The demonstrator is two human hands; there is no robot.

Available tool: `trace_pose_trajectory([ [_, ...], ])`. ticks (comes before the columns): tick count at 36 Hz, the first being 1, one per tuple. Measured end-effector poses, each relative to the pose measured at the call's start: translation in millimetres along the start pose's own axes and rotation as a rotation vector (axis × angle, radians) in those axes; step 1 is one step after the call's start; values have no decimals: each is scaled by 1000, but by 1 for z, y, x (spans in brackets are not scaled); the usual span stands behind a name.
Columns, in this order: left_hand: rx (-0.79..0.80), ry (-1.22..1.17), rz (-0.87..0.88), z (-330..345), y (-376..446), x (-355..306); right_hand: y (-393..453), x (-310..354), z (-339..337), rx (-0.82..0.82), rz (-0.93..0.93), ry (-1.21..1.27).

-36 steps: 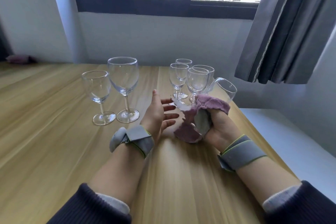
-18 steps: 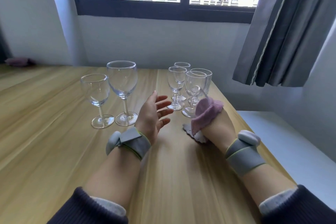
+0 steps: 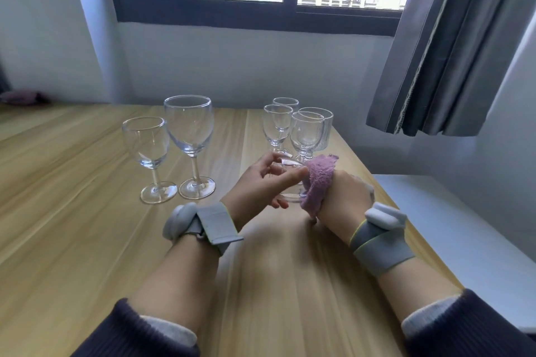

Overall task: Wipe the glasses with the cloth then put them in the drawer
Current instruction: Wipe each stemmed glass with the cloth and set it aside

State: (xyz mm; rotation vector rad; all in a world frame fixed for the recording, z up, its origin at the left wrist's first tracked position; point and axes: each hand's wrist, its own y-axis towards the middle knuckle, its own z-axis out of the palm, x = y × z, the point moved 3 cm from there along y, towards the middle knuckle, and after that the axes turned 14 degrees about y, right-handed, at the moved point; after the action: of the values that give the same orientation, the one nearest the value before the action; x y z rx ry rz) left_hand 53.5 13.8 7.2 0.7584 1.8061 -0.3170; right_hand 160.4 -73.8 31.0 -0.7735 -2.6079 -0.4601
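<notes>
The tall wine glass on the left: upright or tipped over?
Upright. The tall wine glass stands on its foot on the table, rim uppermost.

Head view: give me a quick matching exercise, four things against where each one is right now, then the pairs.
Things:
1. tallest wine glass
2. ribbed glass
3. pink cloth
4. curtain

Places:
A. hanging at the right of the window
B. in the right hand, against the glass held by the left hand
C. standing on the table in the left pair of glasses
D. at the back right of the group of four glasses

Pairs: 1-C, 2-D, 3-B, 4-A
</notes>
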Motion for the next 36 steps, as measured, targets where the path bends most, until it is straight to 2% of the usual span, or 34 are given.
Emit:
trace_pose_trajectory([
  [5, 54, 56, 70, -3, -4, -2, 0, -1, -6, 79, 78, 38],
  [9, 83, 103, 126, -5, -8, -4, -4, 2, -7, 46, 12, 24],
  [15, 101, 124, 175, -6, -12, -8, 1, -6, -3, 96, 41, 146],
  [20, -41, 119, 137, -8, -9, 0, 2, -1, 0, 51, -116, 27],
  [24, -148, -30, 58, -9, -6, 6, 10, -5, 12, 25, -185, 1],
  [26, -225, -50, 34, -11, -4, 8, 13, -6, 15, 11, -220, 69],
  [31, -383, 24, -22, -22, -3, 12, 12, 0, 23, 81, -441, 270],
  [36, -496, 82, -49, -26, -4, 14, 10, -5, 26, -32, -492, 528],
])
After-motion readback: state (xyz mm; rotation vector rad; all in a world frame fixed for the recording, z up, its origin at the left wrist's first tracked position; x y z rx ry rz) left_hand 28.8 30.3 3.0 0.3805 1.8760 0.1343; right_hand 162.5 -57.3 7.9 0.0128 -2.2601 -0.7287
